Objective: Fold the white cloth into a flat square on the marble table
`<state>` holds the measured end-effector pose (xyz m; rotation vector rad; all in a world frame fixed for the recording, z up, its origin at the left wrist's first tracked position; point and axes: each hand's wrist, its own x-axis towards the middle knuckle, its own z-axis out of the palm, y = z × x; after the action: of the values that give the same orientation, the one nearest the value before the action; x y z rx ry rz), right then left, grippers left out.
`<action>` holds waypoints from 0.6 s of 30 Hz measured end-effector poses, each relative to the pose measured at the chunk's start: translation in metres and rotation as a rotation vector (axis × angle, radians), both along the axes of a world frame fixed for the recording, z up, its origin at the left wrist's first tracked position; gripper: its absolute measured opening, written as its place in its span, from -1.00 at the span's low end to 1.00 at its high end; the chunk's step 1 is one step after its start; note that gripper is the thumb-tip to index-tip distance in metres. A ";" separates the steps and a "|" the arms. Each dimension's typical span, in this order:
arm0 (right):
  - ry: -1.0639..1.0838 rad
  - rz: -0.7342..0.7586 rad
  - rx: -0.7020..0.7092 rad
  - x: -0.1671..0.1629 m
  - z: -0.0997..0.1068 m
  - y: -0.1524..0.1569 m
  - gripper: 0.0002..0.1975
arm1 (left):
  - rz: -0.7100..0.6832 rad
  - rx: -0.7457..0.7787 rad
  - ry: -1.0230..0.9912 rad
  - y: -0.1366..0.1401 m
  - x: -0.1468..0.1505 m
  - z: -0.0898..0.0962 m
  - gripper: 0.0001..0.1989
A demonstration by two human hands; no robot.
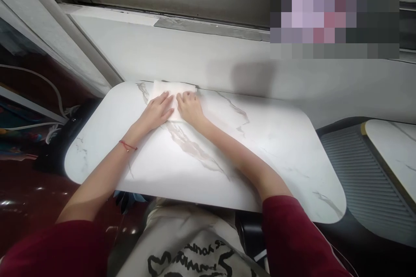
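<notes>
One view, head: I am resting the left hand, ungripped, fingers extended, on a white folded cloth. Just beside it, the right hand is resting with bent fingers; whether these are pinching fabric, I cannot tell. The cloth is lying beneath both hands, the marbled table extending on either side.

White cloth: roughly rectangular, laid flat, visible surface plain. Position: on the bench, left of the bench's centre, its far side at the bench's far edge. Partly covered from above; number of layers undetermined.
</notes>
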<state>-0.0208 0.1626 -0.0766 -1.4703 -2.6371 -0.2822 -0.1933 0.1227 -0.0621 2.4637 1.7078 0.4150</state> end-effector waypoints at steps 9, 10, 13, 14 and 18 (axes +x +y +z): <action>0.049 -0.002 0.003 -0.019 0.001 0.014 -0.45 | 0.036 -0.029 0.025 0.008 -0.019 0.005 -0.39; 0.047 0.006 -0.004 -0.018 0.002 0.013 -0.45 | 0.043 -0.038 0.028 0.006 -0.019 0.007 -0.39; 0.043 0.019 -0.019 -0.016 0.006 0.007 -0.46 | 0.069 -0.050 0.035 0.003 -0.016 0.014 -0.42; 0.039 0.015 -0.022 -0.018 0.008 0.004 -0.47 | 0.074 -0.049 0.030 0.003 -0.015 0.016 -0.44; 0.002 -0.041 -0.027 -0.033 0.015 -0.019 -0.51 | 0.135 -0.004 -0.041 0.003 -0.010 0.023 -0.54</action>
<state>-0.0542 0.1432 -0.0620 -1.5330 -2.6226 -0.2490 -0.2030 0.1254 -0.0395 2.3278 1.8625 0.4719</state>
